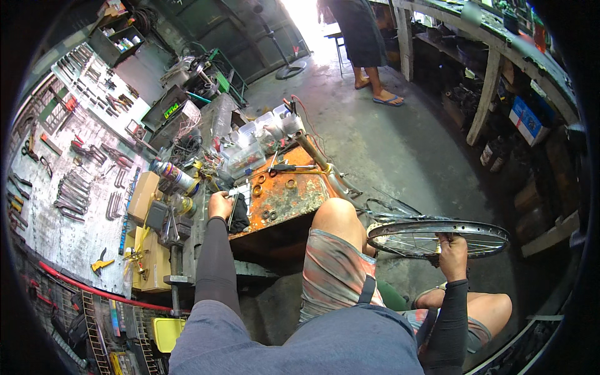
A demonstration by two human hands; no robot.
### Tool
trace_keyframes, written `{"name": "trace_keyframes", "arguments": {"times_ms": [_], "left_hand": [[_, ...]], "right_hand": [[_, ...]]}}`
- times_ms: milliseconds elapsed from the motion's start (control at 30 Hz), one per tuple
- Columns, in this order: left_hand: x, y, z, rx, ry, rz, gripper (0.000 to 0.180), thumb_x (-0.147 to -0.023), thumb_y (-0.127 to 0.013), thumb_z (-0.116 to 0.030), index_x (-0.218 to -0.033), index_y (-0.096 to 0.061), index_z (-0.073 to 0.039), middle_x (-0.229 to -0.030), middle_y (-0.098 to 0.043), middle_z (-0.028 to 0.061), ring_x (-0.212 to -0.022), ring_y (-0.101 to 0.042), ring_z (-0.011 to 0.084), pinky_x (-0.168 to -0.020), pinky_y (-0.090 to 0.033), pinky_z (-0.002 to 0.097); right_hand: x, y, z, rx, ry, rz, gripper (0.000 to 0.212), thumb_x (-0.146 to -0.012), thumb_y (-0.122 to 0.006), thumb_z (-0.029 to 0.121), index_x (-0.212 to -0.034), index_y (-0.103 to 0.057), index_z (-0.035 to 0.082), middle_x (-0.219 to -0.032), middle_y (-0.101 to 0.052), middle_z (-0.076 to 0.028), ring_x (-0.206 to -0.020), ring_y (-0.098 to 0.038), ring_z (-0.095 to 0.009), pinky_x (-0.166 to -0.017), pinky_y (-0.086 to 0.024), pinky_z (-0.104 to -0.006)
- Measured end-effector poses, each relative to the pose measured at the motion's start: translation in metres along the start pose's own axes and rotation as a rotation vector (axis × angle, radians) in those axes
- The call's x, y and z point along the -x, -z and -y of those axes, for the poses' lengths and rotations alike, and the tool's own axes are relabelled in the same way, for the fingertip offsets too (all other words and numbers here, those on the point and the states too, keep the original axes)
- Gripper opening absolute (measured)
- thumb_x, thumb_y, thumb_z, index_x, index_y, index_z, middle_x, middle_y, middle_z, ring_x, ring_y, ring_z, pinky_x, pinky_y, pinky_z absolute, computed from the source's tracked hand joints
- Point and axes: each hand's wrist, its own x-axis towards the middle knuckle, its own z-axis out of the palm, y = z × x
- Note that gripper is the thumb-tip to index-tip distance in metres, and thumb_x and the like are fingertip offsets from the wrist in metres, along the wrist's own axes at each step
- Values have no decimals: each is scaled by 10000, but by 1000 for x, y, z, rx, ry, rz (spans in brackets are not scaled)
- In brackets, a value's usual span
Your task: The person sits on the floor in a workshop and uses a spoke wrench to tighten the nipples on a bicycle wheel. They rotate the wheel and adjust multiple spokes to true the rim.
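Note:
My right hand (453, 255) grips a bicycle wheel (486, 229) by its near side, fingers closed at the rim and spokes. The wheel is tilted almost flat beside my knees, with a dark sprocket cluster (434, 259) under the hub. At the left edge of an orange, worn bench top (299, 203), my left hand (220, 205) is closed; whatever its fingers hold is hidden. Next to it lies a bunched black cloth (239, 215). Several brass-coloured rings (291, 184) and dark rings (269, 215) rest on the bench, near a black-handled screwdriver (284, 167).
Clear plastic bins (247, 159) and a spray can (175, 176) stand behind the bench. A tool board (81, 169) hangs at left. A metal tube frame (319, 156) crosses the bench's far right corner. Another person (359, 37) stands by the bright doorway; wooden shelving (484, 97) lines the right.

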Motion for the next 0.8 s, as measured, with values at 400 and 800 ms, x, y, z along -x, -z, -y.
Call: {"name": "trace_keyframes", "arguments": {"times_ms": [400,800], "left_hand": [[218,36,-331,804,-1020,100,324,-942,-861,-46,-1262,-814,-28,-1285,-820,155,-1253,-764,367,-1121,-582,460],[329,-67,-457,862,-1275,545,375,-968,-840,-52,-1338,-778,-55,-1278,-806,147,-1186,-776,376,-1051,-622,440]], "right_hand": [[4,-4,-20,-25,76,-54,255,-1021,-635,60,-1128,-857,-6,-1054,-839,-200,-970,-796,-350,-881,-613,-445],[7,-33,-33,-187,53,-83,160,-1045,-740,57,-1172,-777,-32,-1062,-805,-183,-974,-761,-290,-878,-590,-429]]}}
